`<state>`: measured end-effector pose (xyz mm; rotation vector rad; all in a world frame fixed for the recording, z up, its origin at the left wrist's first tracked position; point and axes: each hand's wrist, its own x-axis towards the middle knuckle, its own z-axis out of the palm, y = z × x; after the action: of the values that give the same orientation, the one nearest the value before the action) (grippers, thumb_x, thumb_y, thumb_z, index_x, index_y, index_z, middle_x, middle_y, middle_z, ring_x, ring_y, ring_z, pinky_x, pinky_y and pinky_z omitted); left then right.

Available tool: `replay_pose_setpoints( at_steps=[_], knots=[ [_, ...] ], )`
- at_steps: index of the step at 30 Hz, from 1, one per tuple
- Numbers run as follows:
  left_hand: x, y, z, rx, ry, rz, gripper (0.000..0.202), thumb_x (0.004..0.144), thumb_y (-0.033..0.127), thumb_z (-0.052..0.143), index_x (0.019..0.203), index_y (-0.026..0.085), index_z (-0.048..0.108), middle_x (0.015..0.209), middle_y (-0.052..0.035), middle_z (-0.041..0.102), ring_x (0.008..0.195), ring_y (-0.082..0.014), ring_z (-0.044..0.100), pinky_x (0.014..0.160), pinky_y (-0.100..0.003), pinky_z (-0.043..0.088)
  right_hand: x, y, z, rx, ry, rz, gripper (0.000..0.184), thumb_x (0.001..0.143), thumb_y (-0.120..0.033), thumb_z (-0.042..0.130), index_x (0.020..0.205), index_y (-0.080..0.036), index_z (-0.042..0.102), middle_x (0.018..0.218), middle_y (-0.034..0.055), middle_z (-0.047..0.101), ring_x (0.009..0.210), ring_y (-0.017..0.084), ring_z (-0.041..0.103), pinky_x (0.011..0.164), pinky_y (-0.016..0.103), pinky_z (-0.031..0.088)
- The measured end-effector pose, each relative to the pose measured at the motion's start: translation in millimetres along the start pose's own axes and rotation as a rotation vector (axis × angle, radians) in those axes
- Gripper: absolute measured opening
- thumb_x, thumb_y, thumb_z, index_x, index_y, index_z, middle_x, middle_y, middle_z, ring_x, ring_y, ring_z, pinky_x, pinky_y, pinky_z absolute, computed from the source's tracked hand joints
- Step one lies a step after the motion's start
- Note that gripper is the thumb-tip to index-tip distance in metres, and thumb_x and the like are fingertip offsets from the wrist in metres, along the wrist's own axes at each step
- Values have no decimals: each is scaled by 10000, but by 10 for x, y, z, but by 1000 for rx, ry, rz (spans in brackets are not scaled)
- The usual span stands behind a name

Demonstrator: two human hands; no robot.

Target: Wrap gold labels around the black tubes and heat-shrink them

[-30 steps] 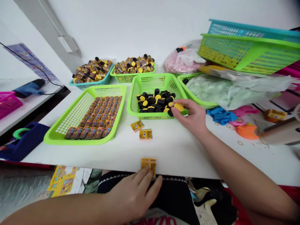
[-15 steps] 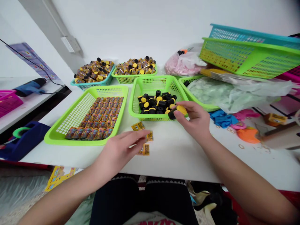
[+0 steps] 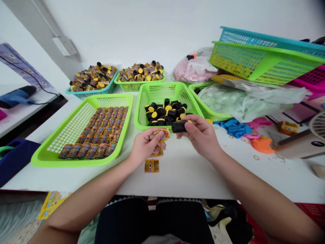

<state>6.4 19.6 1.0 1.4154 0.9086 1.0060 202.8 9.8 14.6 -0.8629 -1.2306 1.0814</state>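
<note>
My left hand (image 3: 149, 144) pinches a yellow printed label sleeve (image 3: 164, 134) just in front of the middle basket. Close beside it, my right hand (image 3: 201, 135) grips a small black canister (image 3: 179, 127), held sideways with its end toward the sleeve; its yellow end is mostly covered by my fingers. Another printed sleeve (image 3: 151, 166) lies flat on the white table (image 3: 188, 173), and one more is partly hidden under my left hand. Behind my hands, a green basket (image 3: 138, 115) holds loose black canisters with yellow lids (image 3: 168, 108).
At the left, a green basket (image 3: 45, 163) contains rows of labelled canisters (image 3: 98, 135). Two more full baskets (image 3: 139, 84) stand by the wall. Stacked baskets (image 3: 254, 64) and plastic bags (image 3: 228, 101) crowd the right. A blue tape dispenser (image 3: 19, 156) sits far left.
My left hand has lifted a sleeve off the table. My right hand has brought the canister left and turned it sideways toward the sleeve. The view has shifted slightly.
</note>
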Motion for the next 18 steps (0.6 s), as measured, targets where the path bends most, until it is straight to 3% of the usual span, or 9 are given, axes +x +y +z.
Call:
replay_pose_setpoints(
  at_steps=[6, 10, 14, 18],
  knots=[
    [-20, 36, 36, -88, -29, -4, 450, 854, 565, 637, 999, 140, 660, 554, 13, 671, 431, -117, 621, 425, -199, 489, -35, 26, 12, 1, -93, -3, 265, 832, -457, 725, 968, -238, 664, 708, -34, 649, 556, 126, 647, 541, 293, 567],
    [-15, 23, 51, -166, -43, -22, 448, 865, 593, 605, 854, 146, 617, 578, -13, 688, 447, -118, 623, 462, -216, 515, -45, 69, -6, 40, -104, 16, 243, 844, -445, 716, 972, -243, 669, 729, -30, 667, 566, 128, 651, 539, 298, 572],
    [-19, 4, 55, -251, -64, -32, 464, 874, 605, 585, 834, 143, 609, 557, -16, 673, 473, -128, 631, 451, -213, 497, -60, 70, 2, 81, -118, 3, 207, 845, -401, 729, 979, -248, 687, 748, -29, 684, 567, 124, 665, 541, 282, 573],
    [-44, -6, 58, -189, -115, -53, 588, 896, 652, 497, 645, 130, 600, 534, -50, 656, 432, -104, 572, 450, -214, 463, -55, 49, 9, 110, -129, 49, 196, 853, -391, 723, 962, -231, 697, 715, -23, 686, 550, 121, 658, 530, 269, 560]
  ],
)
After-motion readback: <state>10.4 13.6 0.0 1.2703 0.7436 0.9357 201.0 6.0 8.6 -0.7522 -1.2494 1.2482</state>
